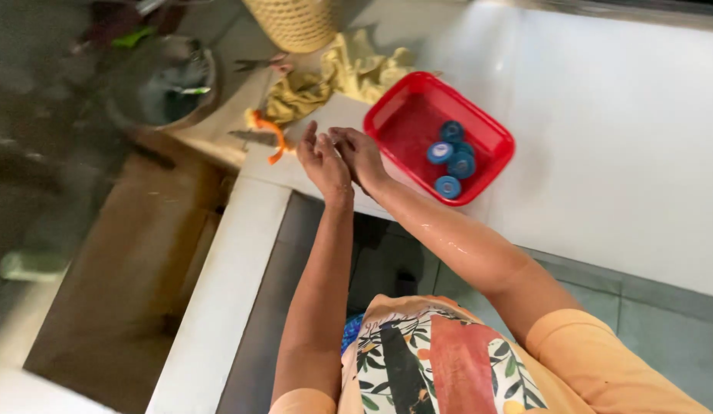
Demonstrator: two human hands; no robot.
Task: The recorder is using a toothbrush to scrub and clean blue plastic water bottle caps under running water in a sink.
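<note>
My left hand [323, 162] and my right hand [359, 156] are held close together above the white counter [601, 138], fingers slightly curled, palms toward each other, holding nothing that I can see. Both forearms look wet. Just right of my right hand stands a red plastic tray [406, 123] with several blue round caps [452, 157] in it. Left of my left hand a knife with an orange handle [266, 136] lies on the counter's corner.
A yellow cloth [333, 80] is bunched behind the hands, next to a woven basket [295, 23]. A metal bowl [166, 80] sits at the upper left. A white ledge [226, 284] and a brown floor area lie below left.
</note>
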